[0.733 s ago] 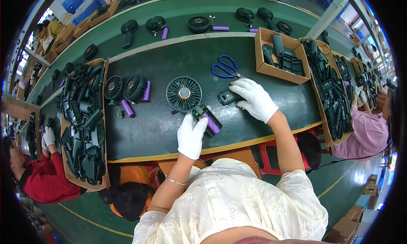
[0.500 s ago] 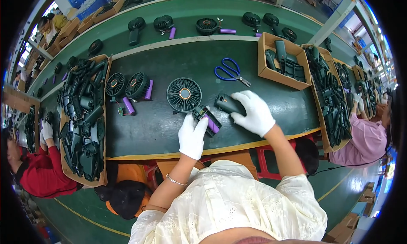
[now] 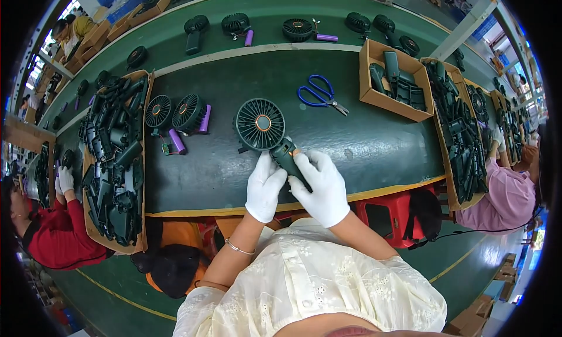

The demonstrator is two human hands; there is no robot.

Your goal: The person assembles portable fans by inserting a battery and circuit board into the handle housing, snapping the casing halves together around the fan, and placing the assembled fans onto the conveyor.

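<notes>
A fan [image 3: 263, 122] sits face up at the near side of the counter [image 3: 380, 149], handle [image 3: 283, 154] between two gloved hands. The left grip [image 3: 266, 187] closes on one side, seemingly to steady it; the right grip [image 3: 322, 187] clasps the other, thumb and fingers apparently pressing. Scissors [image 3: 317, 93] lie beyond, perhaps for easy reach.

A dark green workbench [image 3: 199, 187], its near edge yellow, carries blue-handled scissors [image 3: 331, 101] at one o'clock and a small carton [image 3: 398, 110] at two. Around ten o'clock sit two fan heads [image 3: 188, 113] with purple cells [image 3: 177, 141]. Long cartons [image 3: 448, 161] flank it at three and nine.
</notes>
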